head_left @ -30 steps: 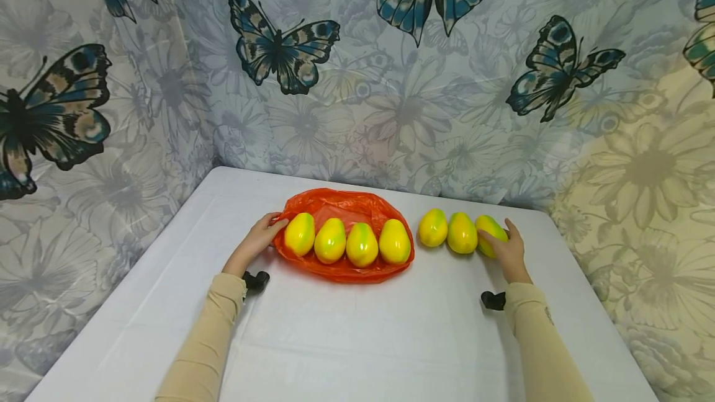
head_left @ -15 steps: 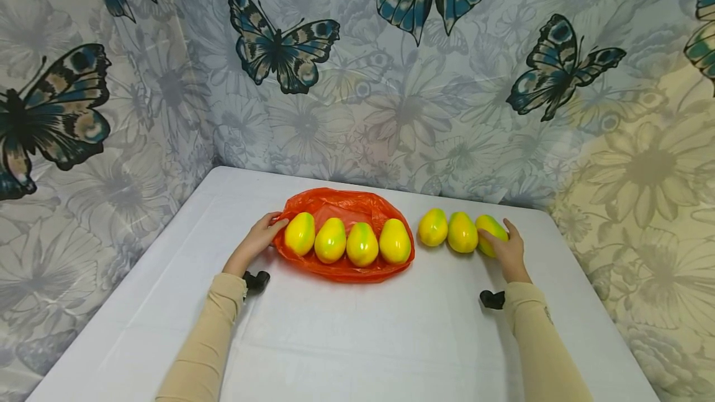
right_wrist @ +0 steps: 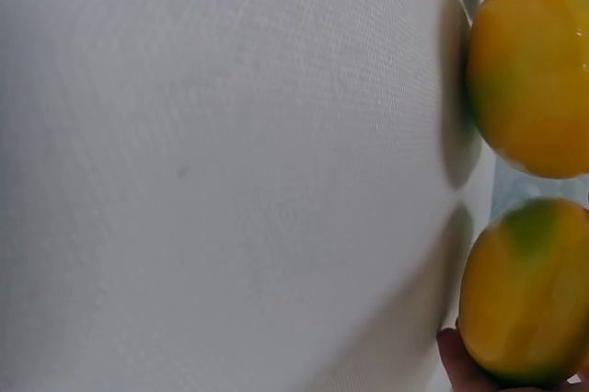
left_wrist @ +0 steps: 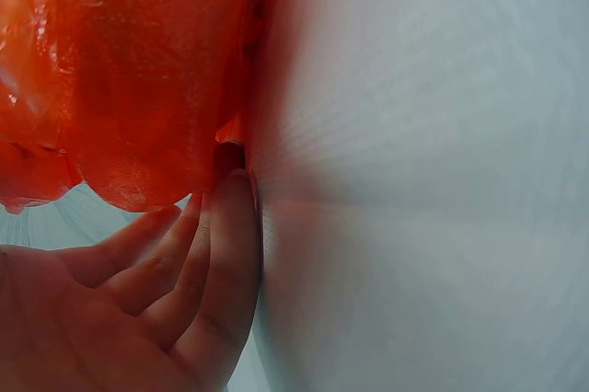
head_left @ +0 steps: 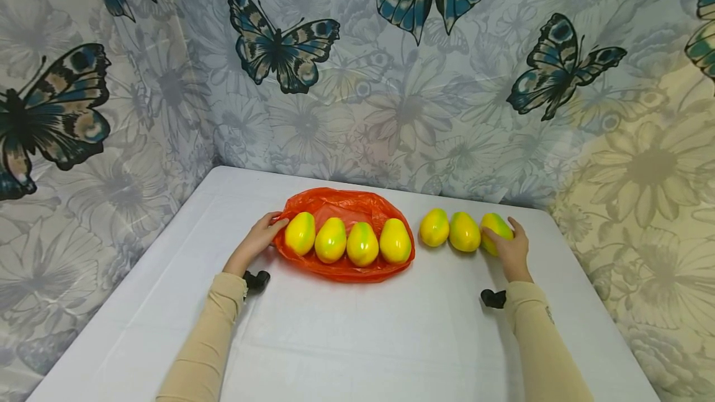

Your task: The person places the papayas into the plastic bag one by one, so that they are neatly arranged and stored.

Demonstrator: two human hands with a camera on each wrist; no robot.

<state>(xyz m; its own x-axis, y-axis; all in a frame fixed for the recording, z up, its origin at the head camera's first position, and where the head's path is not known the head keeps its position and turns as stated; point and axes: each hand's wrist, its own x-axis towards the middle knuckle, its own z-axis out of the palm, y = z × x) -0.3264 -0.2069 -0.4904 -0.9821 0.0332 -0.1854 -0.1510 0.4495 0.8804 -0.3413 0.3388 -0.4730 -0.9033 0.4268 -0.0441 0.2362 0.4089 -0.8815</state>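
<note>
While the rightmost yellow fruit [head_left: 494, 226] ends a row toward the right side of the white table [head_left: 357, 346], the right hand [head_left: 513, 253] has it in its grip, thumb and fingers around it. Two loose fruits [head_left: 464, 232] lie just to its left. Beyond them, an open red bag [head_left: 341, 273] holds four fruits [head_left: 362, 244]. The left hand [head_left: 258, 239] touches the bag's left edge, grip relaxed, fingers nearly straight. Behind is a butterfly-patterned backdrop [head_left: 357, 110].
</note>
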